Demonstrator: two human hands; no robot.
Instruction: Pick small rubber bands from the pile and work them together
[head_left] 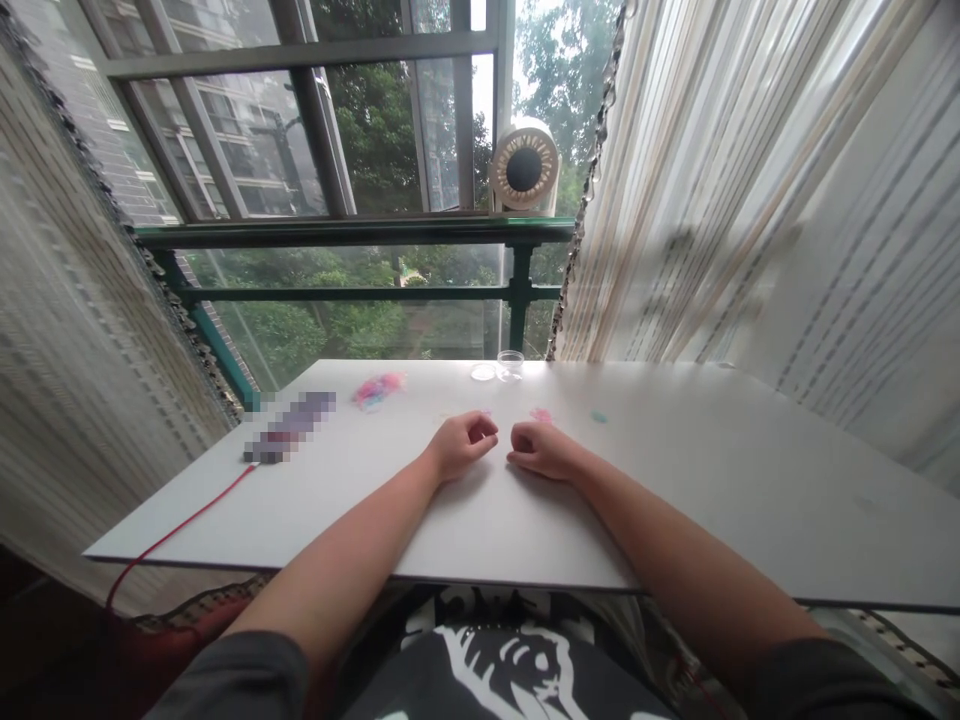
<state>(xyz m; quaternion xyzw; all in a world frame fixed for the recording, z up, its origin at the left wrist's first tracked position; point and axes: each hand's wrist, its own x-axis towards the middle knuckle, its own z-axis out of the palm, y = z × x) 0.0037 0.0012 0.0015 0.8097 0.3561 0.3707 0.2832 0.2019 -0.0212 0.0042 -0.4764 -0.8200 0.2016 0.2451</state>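
Note:
Both hands rest over the white table near its middle, fingertips facing each other across a small gap. My left hand (461, 445) is curled, with thumb and fingers drawn together at the tips; anything pinched there is too small to make out. My right hand (547, 450) is closed too, its fingers bent inward, and what it may hold is hidden. Just beyond the right hand lies a small pink cluster (541, 414). A small green cluster (598, 417) lies further right. Behind the left hand, a faint purple bit (486, 412) partly shows.
On the white table (712, 480), a multicoloured pile of small pieces (379, 390) lies back left. A clear round container (511, 366) and a clear lid-like disc (484, 372) sit at the far edge. A blurred-out device (292, 425) trails a red cable (187, 515). A fan (524, 168) stands by the window.

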